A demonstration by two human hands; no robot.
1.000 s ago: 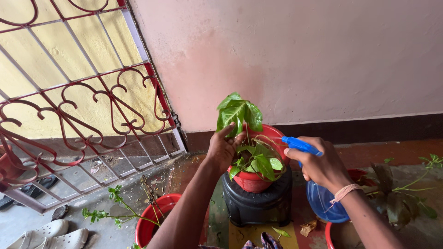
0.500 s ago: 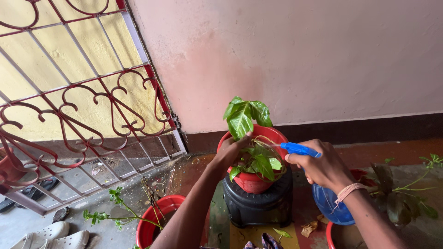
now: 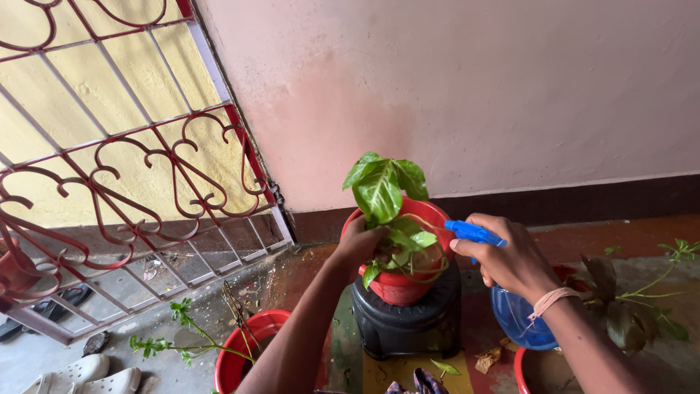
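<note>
A red pot (image 3: 399, 286) with a green leafy plant (image 3: 384, 191) stands on a black plastic stool (image 3: 405, 325) by the pink wall. My left hand (image 3: 355, 246) grips the pot's left rim, fingers among the lower leaves. My right hand (image 3: 512, 261) holds a blue spray bottle (image 3: 512, 310) just right of the pot. Its blue nozzle (image 3: 470, 232) points left at the leaves, with my fingers wrapped round the trigger.
A red iron grille gate (image 3: 131, 168) fills the left. On the floor sit a second red pot (image 3: 244, 346) with thin stems, white sandals (image 3: 73, 376), dark slippers, a wilted plant (image 3: 627, 306) at right and a dry leaf.
My left hand has dropped from the tall leaves to the pot's rim. The tall leaves stand free. The spray bottle stays almost where it was.
</note>
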